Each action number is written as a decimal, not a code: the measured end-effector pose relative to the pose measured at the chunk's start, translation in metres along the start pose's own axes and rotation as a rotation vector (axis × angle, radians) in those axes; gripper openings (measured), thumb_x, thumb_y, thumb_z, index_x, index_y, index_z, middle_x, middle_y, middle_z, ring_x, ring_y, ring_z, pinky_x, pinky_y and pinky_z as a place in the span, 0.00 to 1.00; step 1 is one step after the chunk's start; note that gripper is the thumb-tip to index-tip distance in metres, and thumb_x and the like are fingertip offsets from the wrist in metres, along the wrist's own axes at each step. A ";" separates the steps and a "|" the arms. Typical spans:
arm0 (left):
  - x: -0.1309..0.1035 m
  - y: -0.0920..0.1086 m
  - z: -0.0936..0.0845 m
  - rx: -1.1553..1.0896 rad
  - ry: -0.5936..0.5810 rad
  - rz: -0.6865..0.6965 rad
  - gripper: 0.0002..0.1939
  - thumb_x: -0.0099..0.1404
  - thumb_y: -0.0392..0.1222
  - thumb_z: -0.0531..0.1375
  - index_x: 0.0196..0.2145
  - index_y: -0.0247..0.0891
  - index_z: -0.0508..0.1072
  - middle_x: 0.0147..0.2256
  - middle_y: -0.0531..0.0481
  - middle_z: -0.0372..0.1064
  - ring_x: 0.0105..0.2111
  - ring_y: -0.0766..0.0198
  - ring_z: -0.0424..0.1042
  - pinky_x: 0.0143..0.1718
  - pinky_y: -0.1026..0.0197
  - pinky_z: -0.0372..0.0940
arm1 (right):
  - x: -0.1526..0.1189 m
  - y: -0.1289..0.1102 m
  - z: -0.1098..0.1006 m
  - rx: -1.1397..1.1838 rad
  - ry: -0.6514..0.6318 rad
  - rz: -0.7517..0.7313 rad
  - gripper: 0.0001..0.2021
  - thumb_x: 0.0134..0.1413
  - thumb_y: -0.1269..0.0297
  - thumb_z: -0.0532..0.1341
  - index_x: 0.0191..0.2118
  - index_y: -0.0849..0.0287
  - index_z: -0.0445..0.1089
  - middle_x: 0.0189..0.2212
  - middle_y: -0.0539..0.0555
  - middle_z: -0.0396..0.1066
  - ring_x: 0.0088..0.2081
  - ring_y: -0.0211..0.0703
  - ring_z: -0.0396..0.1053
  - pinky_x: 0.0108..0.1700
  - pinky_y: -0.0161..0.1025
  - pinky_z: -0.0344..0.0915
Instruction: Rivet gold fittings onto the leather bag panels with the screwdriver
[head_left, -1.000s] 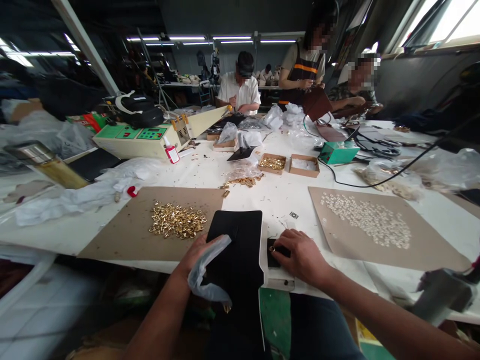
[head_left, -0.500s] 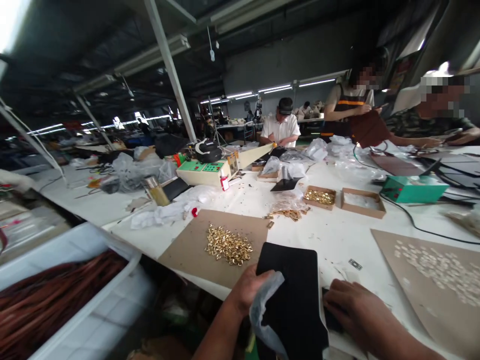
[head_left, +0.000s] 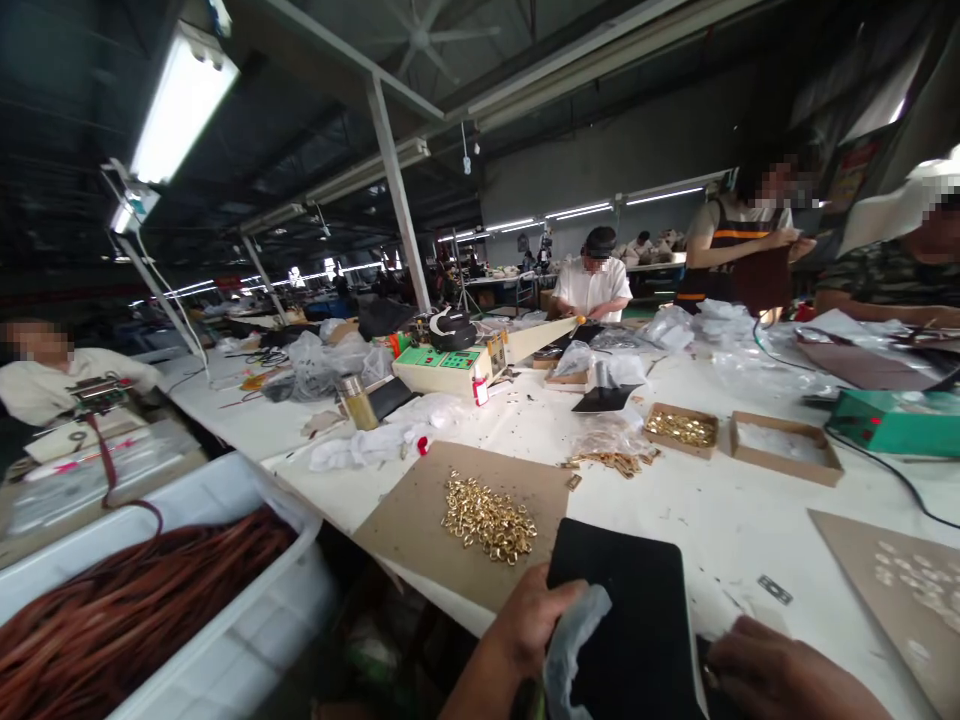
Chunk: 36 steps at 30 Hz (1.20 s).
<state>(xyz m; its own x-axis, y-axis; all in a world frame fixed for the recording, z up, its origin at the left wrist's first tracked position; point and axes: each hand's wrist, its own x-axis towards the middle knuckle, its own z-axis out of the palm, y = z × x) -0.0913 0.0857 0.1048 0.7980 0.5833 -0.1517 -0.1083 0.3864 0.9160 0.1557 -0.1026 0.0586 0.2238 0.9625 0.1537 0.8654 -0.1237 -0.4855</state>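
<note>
Clock read from the centre of the flat black panel with rounded corners [head_left: 637,605], which lies low in view, slanting over the white tabletop's [head_left: 697,500] near edge; its lower end is cut off by the frame. Left hand [head_left: 529,625], nine o'clock: thumb on top, clamped on the panel's left edge, other fingers mostly hidden. A crumpled strip of whitish translucent plastic film [head_left: 562,655] curls beside that thumb, lower part out of frame. Right hand [head_left: 787,665], between three and four: fingers curled and blurred, near a small dark piece [head_left: 703,652] at the panel's right edge; cannot tell whether they grip it. Ten o'clock: pile of shiny gold metal links [head_left: 491,520] on a brown card sheet [head_left: 405,520]. Three o'clock: small pale discs [head_left: 911,575] on another brown sheet, cropped at right. Nine o'clock, farther out: white plastic tub [head_left: 259,620] of reddish-brown strips [head_left: 150,595], also cropped.
</note>
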 end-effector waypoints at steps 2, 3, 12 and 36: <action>0.001 -0.003 0.000 0.021 0.000 -0.022 0.33 0.51 0.58 0.77 0.47 0.30 0.84 0.40 0.35 0.83 0.42 0.40 0.83 0.50 0.46 0.74 | -0.004 -0.015 -0.009 -0.029 -0.066 0.115 0.11 0.61 0.61 0.60 0.33 0.39 0.81 0.35 0.52 0.78 0.36 0.50 0.78 0.37 0.43 0.70; 0.003 -0.004 -0.001 0.017 -0.001 -0.043 0.33 0.51 0.58 0.77 0.47 0.30 0.84 0.41 0.34 0.83 0.43 0.40 0.83 0.51 0.46 0.74 | -0.006 -0.023 -0.014 -0.075 -0.073 0.182 0.13 0.61 0.64 0.59 0.34 0.41 0.81 0.37 0.51 0.79 0.39 0.50 0.78 0.40 0.43 0.69; 0.025 -0.009 -0.009 0.063 0.024 -0.123 0.22 0.57 0.54 0.76 0.45 0.40 0.86 0.44 0.43 0.85 0.46 0.44 0.83 0.51 0.51 0.76 | -0.004 -0.044 -0.029 -0.218 -0.057 0.351 0.09 0.66 0.65 0.63 0.39 0.49 0.82 0.40 0.48 0.80 0.41 0.46 0.77 0.39 0.39 0.61; 0.031 -0.026 -0.018 0.024 0.047 -0.161 0.22 0.58 0.52 0.76 0.48 0.41 0.83 0.42 0.42 0.85 0.43 0.42 0.84 0.47 0.48 0.78 | -0.003 -0.042 -0.028 -0.274 -0.115 0.074 0.07 0.68 0.65 0.63 0.41 0.54 0.80 0.39 0.52 0.77 0.41 0.46 0.74 0.46 0.42 0.61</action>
<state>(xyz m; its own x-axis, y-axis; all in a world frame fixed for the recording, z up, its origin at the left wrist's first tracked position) -0.0739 0.1066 0.0699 0.7755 0.5478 -0.3140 0.0336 0.4608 0.8869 0.1317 -0.1069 0.1025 0.2521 0.9675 0.0207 0.9408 -0.2400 -0.2394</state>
